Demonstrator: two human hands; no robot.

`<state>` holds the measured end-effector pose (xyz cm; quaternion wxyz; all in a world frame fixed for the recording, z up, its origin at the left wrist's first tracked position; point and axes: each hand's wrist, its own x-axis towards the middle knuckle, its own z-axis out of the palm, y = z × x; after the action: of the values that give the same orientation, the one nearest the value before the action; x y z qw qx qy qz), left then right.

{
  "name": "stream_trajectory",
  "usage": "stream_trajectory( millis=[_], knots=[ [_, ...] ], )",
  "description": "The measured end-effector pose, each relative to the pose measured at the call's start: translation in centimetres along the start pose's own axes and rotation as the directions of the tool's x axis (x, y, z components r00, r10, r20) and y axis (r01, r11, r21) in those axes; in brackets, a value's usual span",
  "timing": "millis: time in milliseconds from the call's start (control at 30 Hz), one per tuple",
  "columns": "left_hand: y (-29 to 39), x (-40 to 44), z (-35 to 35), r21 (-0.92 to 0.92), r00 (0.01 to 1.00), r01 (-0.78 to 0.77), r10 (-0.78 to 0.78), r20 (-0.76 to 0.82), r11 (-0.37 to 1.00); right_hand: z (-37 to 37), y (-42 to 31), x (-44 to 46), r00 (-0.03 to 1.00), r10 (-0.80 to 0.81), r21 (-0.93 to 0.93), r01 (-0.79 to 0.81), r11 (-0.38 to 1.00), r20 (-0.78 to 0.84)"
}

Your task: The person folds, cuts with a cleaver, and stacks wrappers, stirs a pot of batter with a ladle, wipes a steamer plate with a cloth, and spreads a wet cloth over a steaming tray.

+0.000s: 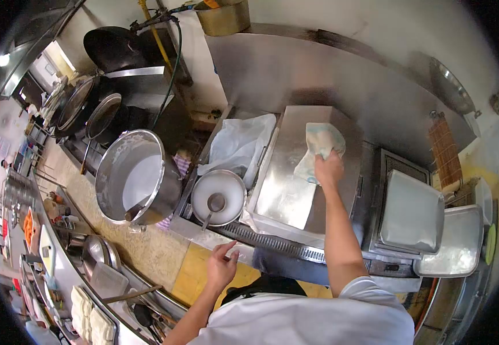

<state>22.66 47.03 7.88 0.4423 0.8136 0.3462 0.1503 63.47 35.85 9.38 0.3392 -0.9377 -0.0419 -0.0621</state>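
Observation:
My right hand (329, 168) is closed on a pale cloth (323, 141) with bluish marks. The cloth lies against the top of a stainless steel steamer box (287, 187) in the counter. Empty and held low near the counter's front edge, my left hand (222, 265) has its fingers loosely curled and apart. Closest to it is a round pan of whitish liquid (235, 198), with a ladle (215, 202) resting in it. Behind that pan, a crumpled white cloth (241, 141) covers another section of the counter.
Left of the counter stands a large metal pot (160, 167) with whitish contents. A lidded tray (412, 210) and a shallow metal tray (454, 244) sit to the right. Woks (114, 49) are at the back left. Containers and a chopping board (48, 250) line the left worktop.

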Motion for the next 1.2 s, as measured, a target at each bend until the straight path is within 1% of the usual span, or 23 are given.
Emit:
stream_trajectory(
  millis=[33,100,133,200,300,400,500,600,633,667,700,767,800,900,933,1000,1033,1100,1200],
  knots=[
    [-0.4,-0.3,-0.2,-0.009,1.000,-0.011,0.011,-0.013,1.000,-0.4,-0.1,-0.6,0.999,-0.021,0.036,0.022,0.999,-0.026],
    [-1.0,-1.0,-0.7,-0.048,0.999,0.046,-0.047,-0.014,0.998,-1.4,-0.6,-1.9,0.994,-0.062,0.110,0.071,0.991,-0.085],
    [-1.2,-1.2,-1.0,-0.067,0.997,0.075,-0.076,-0.014,0.995,-1.9,-1.0,-2.7,0.987,-0.103,0.135,0.120,0.983,-0.127],
    [-1.6,-1.9,-1.6,-0.081,0.998,0.046,-0.050,-0.046,0.996,-3.4,-2.2,-4.6,0.961,-0.179,0.178,0.218,0.960,-0.212],
    [-1.1,-2.7,-3.1,-0.077,0.997,0.045,-0.049,-0.056,0.996,-7.0,-5.4,-8.4,0.931,-0.288,0.156,0.326,0.932,-0.223],
    [-1.1,-3.6,-4.4,-0.103,0.997,0.038,-0.044,-0.055,0.994,-9.4,-8.9,-13.4,0.904,-0.350,0.256,0.408,0.876,-0.245],
    [-1.6,-5.2,-6.0,-0.116,0.996,-0.006,-0.005,-0.094,0.993,-9.8,-10.7,-18.2,0.827,-0.480,0.331,0.559,0.760,-0.292],
    [-1.8,-7.4,-8.2,-0.135,0.988,-0.057,0.037,-0.149,0.989,-10.6,-12.8,-23.3,0.707,-0.638,0.384,0.704,0.597,-0.305],
    [-2.0,-8.5,-9.0,-0.146,0.985,-0.070,0.046,-0.166,0.987,-10.8,-13.4,-25.2,0.679,-0.672,0.390,0.728,0.565,-0.295],
    [-2.8,-9.4,-9.5,-0.207,0.981,-0.062,0.021,-0.192,0.976,-11.0,-13.9,-27.0,0.649,-0.705,0.395,0.750,0.530,-0.287],
    [-3.3,-10.6,-10.2,-0.227,0.975,-0.073,0.022,-0.219,0.971,-11.1,-14.4,-28.9,0.615,-0.738,0.401,0.772,0.493,-0.278],
    [-4.3,-12.9,-11.9,-0.270,0.960,-0.096,0.017,-0.280,0.958,-10.4,-15.1,-32.2,0.542,-0.797,0.426,0.808,0.407,-0.268],
    [-4.3,-14.3,-13.0,-0.289,0.951,-0.084,-0.010,-0.310,0.954,-10.1,-15.6,-33.9,0.500,-0.826,0.441,0.823,0.359,-0.261],
    [-5.8,-18.9,-15.9,-0.264,0.917,-0.123,0.008,-0.399,0.957,-9.9,-17.4,-39.3,0.410,-0.881,0.501,0.828,0.252,-0.236],
    [-4.8,-20.8,-17.4,-0.225,0.905,-0.089,-0.015,-0.425,0.970,-9.9,-17.8,-41.1,0.380,-0.912,0.498,0.827,0.261,-0.153],
    [-5.2,-24.3,-19.3,-0.255,0.873,-0.053,-0.080,-0.481,0.965,-9.2,-18.9,-44.7,0.327,-0.933,0.553,0.810,0.196,-0.148],
    [-5.8,-25.9,-20.0,-0.271,0.853,-0.035,-0.113,-0.509,0.962,-8.7,-19.5,-46.6,0.299,-0.943,0.582,0.797,0.162,-0.147],
    [-7.4,-28.7,-21.1,-0.303,0.805,-0.046,-0.144,-0.575,0.952,-7.5,-20.6,-50.1,0.240,-0.959,0.615,0.782,0.101,-0.149],
    [-9.6,-32.9,-23.1,-0.349,0.699,-0.037,-0.225,-0.679,0.936,-6.5,-23.0,-55.6,0.133,-0.979,0.660,0.751,-0.001,-0.153]
  ],
)
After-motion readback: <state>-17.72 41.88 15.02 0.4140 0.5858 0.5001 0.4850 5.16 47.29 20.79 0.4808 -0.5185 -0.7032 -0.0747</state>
